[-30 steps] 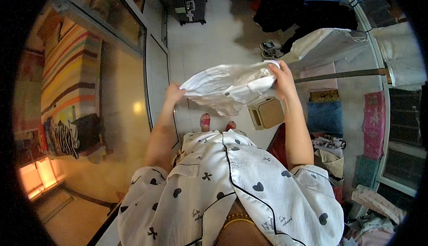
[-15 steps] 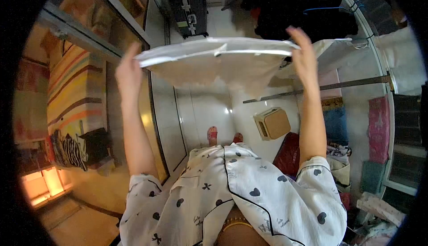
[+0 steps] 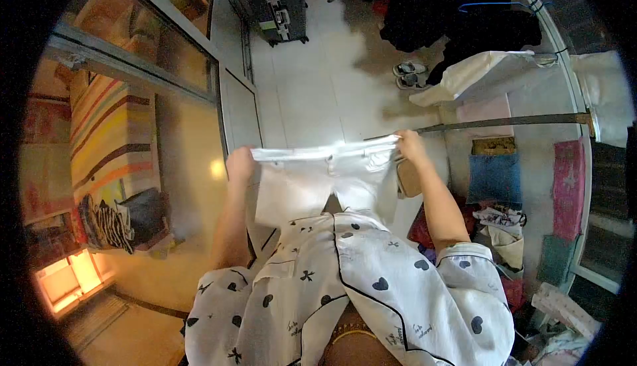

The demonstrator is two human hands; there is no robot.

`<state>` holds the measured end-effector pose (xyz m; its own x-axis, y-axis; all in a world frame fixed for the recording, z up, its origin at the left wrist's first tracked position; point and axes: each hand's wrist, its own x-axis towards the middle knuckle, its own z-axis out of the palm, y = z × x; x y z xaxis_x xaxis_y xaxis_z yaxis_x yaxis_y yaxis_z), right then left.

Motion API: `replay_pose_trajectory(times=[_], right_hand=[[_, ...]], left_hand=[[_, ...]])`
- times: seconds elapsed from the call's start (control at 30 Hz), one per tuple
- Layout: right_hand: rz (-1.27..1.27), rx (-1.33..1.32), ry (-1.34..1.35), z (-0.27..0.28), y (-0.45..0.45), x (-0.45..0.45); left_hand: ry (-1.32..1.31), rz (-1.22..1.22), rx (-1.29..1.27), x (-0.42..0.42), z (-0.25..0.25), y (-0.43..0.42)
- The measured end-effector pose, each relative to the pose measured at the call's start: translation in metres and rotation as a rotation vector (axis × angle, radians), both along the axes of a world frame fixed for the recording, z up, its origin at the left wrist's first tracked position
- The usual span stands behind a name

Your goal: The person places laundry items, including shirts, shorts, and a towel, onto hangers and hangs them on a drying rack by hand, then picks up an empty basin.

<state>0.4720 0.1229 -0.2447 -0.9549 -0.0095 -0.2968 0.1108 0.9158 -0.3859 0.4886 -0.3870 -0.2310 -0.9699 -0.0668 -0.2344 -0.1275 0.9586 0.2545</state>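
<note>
A white garment [image 3: 288, 190] is held stretched by its waistband [image 3: 298, 154] over the pale tiled floor [image 3: 312, 94], just ahead of the patterned shirt [image 3: 371, 300], one end being gripped in the left hand [image 3: 240, 165] and the other pinched by the right hand [image 3: 411, 146], below which a stool [image 3: 409, 179] is partly seen.

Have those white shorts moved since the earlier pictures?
Yes, the white shorts have moved away from the suitcase, closer to the person's patterned shirt.

Garment [image 3: 295, 183] between hands [image 3: 240, 166] (stool [image 3: 409, 179] partly behind)
</note>
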Motion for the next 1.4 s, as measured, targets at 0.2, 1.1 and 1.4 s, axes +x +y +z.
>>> replay_pose_trajectory(times=[0.2, 1.1, 1.4], right_hand=[[-0.273, -0.365, -0.008, 0.067, -0.016, -0.007], [0.073, 0.148, -0.198, 0.041, -0.033, 0.027], [-0.15, -0.053, 0.145, 0.065, -0.011, 0.01]], left_hand=[[0.069, 0.104, 0.388, -0.02, 0.037, -0.009], [-0.107, -0.152, -0.011, 0.006, 0.024, 0.037], [0.047, 0.084, 0.212, -0.005, 0.049, 0.032]])
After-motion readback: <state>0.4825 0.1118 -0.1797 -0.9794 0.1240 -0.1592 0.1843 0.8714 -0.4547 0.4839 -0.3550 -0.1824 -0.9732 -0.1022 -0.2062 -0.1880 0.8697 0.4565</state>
